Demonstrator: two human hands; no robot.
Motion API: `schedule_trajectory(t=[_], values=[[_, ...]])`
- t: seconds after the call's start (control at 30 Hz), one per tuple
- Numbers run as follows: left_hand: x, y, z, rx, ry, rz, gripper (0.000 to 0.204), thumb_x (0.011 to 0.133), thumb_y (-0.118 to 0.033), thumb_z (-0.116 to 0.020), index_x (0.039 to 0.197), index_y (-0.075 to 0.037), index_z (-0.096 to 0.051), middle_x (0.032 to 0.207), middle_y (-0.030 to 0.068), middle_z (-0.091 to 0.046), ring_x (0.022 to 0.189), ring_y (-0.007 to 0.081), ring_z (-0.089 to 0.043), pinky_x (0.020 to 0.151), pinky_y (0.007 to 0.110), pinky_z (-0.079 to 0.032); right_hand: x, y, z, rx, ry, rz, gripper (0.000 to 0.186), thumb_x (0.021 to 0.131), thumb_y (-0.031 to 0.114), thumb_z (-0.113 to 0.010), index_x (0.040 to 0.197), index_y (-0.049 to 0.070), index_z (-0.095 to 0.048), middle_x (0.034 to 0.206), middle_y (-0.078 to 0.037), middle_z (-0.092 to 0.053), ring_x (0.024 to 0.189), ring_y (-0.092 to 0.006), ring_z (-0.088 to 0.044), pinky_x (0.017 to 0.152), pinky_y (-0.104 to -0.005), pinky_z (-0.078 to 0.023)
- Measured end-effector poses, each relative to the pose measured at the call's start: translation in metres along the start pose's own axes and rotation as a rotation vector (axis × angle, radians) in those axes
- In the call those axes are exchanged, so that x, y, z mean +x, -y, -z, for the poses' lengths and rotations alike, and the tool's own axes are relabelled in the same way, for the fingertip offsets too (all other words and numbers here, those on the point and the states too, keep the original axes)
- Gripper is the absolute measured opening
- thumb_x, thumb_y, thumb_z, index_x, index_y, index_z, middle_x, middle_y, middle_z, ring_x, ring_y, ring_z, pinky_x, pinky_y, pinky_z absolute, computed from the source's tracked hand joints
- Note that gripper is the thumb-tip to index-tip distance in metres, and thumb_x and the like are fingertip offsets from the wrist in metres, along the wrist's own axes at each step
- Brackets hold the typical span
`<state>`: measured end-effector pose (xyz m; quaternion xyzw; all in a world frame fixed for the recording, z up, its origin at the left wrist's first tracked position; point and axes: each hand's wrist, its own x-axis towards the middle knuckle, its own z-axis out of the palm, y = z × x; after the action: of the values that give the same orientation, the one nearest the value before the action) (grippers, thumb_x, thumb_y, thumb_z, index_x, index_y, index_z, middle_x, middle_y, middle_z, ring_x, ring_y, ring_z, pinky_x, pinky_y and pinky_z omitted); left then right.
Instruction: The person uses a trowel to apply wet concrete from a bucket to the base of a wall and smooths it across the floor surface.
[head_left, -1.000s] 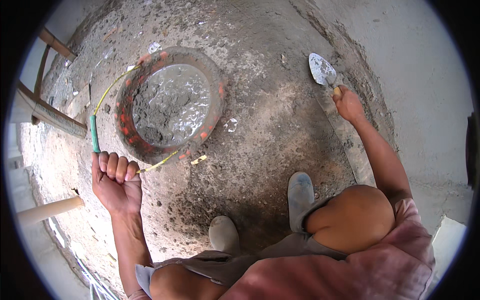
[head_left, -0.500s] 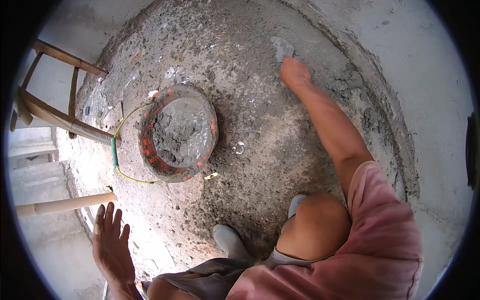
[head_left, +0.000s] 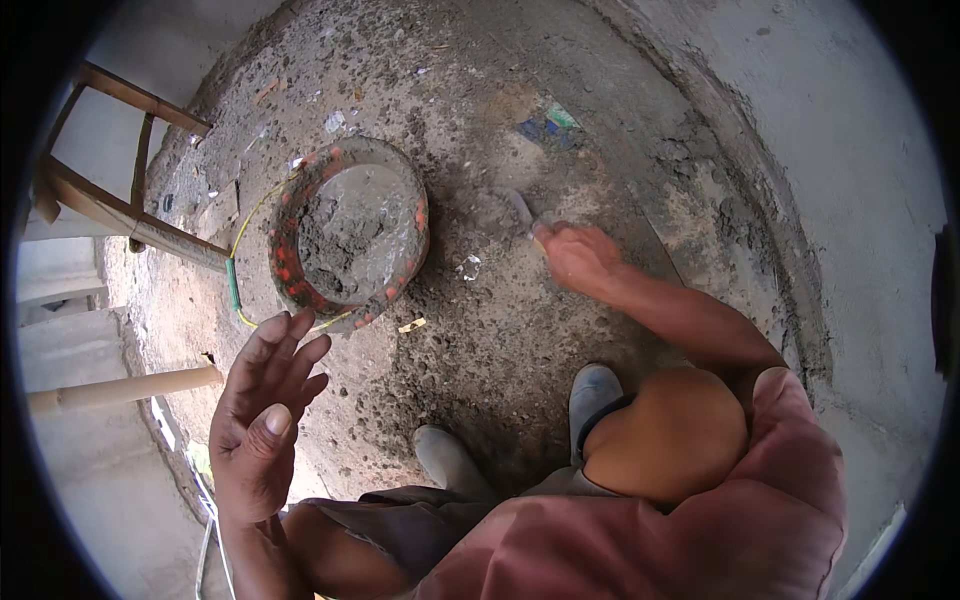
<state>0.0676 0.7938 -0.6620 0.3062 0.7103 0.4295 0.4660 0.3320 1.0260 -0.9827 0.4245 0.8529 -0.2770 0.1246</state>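
Since the earlier frame, half a second before, the right hand (head_left: 580, 258) has been drawn back from the far ground toward the body and now lies just right of the mortar pan (head_left: 350, 235), blurred by motion. A trowel (head_left: 520, 212) is gripped in it, the grey blade pointing up and left above the knuckles; the fingers appear wrapped about the handle, though the blur leaves the exact grip unclear. The pan, a round red-rimmed basin partly filled with wet grey mortar, is seen at upper left on the gritty ground (head_left: 480, 330), nearer the trowel than before; a scoop from the pan may be judged the step in hand. The left hand (head_left: 262, 420) has been raised and is held free in the air below the pan, palm open, fingers spread and touching nothing. A yellow cord with a green sleeve (head_left: 233, 285) is looped against the pan's left rim. Grey shoes (head_left: 592, 395) are planted below, a bent knee (head_left: 665, 435) beside them. Wooden poles (head_left: 120, 215) lie at the left edge.
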Motion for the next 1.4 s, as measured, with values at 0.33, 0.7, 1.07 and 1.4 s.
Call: schedule_trajectory(t=[0.33,0.7,1.07,1.4], values=[[0.012,-0.008,-0.006,-0.015,0.155,-0.119,0.099,0.085,-0.047,-0.084,0.161,0.000,-0.043,0.161,0.0248,-0.050,0.144,0.0380,-0.055,0.114,0.047,-0.044,-0.056,-0.003,0.010,-0.031,-0.216,-0.271,0.040,0.113,0.022,-0.038,0.129,-0.006,-0.062,0.120,-0.031,-0.072,0.108,-0.0430,-0.073,0.092,-0.0555,-0.058],[-0.030,0.002,0.024,0.039,0.099,0.004,0.096,0.086,-0.045,-0.085,0.158,0.003,-0.045,0.157,0.0251,-0.054,0.137,0.0351,-0.061,0.114,0.046,-0.046,-0.141,-0.070,0.048,0.641,-0.150,-0.543,0.046,0.097,0.037,-0.070,0.100,-0.008,-0.073,0.084,-0.023,-0.074,0.086,-0.0384,-0.076,0.081,-0.0486,-0.056],[-0.030,0.002,-0.002,0.131,0.168,0.051,0.091,0.085,-0.047,-0.088,0.155,-0.002,-0.052,0.151,0.0173,-0.062,0.132,0.0332,-0.063,0.112,0.047,-0.045,0.044,-0.208,0.080,0.539,-0.562,-0.754,0.052,0.094,0.038,-0.076,0.113,-0.010,-0.075,0.117,-0.032,-0.074,0.112,-0.0461,-0.073,0.094,-0.0503,-0.058],[-0.036,-0.004,-0.006,0.089,0.277,0.105,0.084,0.089,-0.037,-0.086,0.155,0.000,-0.050,0.153,0.0196,-0.060,0.139,0.0366,-0.059,0.121,0.053,-0.039,0.022,-0.207,0.048,0.485,-0.765,-0.609,0.052,0.092,0.043,-0.077,0.113,-0.006,-0.076,0.109,-0.029,-0.076,0.106,-0.0451,-0.074,0.093,-0.0512,-0.056]])
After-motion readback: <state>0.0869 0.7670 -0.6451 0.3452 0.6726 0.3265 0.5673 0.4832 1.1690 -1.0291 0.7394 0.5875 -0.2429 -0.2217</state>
